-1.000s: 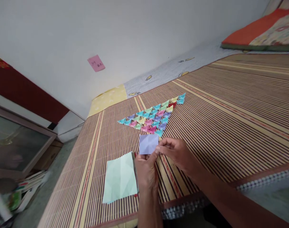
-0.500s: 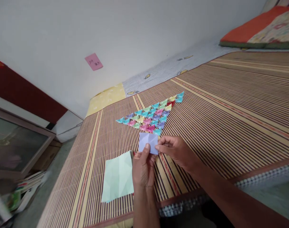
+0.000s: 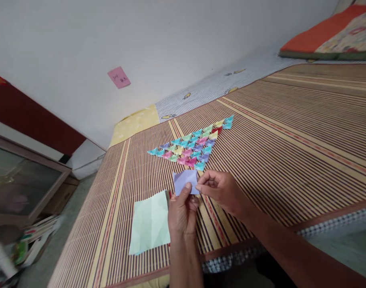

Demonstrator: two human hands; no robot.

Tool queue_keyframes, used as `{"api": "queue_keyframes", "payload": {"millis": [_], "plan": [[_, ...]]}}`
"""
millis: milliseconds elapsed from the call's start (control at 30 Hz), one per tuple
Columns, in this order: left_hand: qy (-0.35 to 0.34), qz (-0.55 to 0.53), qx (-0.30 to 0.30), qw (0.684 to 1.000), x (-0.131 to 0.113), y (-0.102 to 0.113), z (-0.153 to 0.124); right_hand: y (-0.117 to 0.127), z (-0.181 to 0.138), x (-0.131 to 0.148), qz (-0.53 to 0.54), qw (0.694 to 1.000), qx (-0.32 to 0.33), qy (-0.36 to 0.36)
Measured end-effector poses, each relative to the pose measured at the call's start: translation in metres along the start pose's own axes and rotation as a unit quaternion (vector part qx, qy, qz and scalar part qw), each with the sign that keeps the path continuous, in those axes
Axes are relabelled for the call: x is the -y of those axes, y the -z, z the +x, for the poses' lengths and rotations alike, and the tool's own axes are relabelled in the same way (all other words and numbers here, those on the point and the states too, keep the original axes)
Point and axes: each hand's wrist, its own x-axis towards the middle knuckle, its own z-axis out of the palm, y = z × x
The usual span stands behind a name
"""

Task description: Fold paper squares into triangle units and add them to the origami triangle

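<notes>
A small square of lavender paper (image 3: 184, 181) is held up between my hands. My left hand (image 3: 183, 212) grips it from below, thumb across its face and fingers behind. The fingertips of my right hand (image 3: 217, 187) pinch its right edge. Just beyond the paper, many small folded paper pieces (image 3: 191, 162) in blue, pink, yellow, green, purple and red lie in rows that make a triangle. A stack of pale green paper sheets (image 3: 150, 224) with crease lines lies left of my left hand.
Everything lies on a striped bamboo mat (image 3: 270, 144) over a bed. The wall behind carries a pink note (image 3: 119, 77). A folded orange quilt (image 3: 316, 34) sits at the far right. A framed glass panel (image 3: 21, 180) stands at the left, beside the floor.
The lavender paper has shifted slightly left and changed its angle: its crossing creases showed before, and now its face looks plainer. Both hands stay close to where they were.
</notes>
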Motion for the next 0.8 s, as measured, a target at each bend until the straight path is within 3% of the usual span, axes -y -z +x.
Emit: {"api": "queue_keyframes", "payload": {"millis": [500, 633, 800], "plan": [[0.002, 0.009, 0.03, 1.0, -0.0007, -0.0002, -0.0036, 0.0023, 0.0032, 0.0009, 0.061, 0.997, 0.0, -0.042], [-0.021, 0.017, 0.01, 1.0, 0.0004, -0.0014, -0.0034, 0.0025, 0.0031, 0.0023, 0.039, 0.999, 0.002, -0.022], [0.019, -0.013, -0.011, 1.0, 0.0008, -0.0019, 0.0008, 0.0042, 0.0038, 0.0053, 0.012, 1.0, -0.011, -0.002]]}}
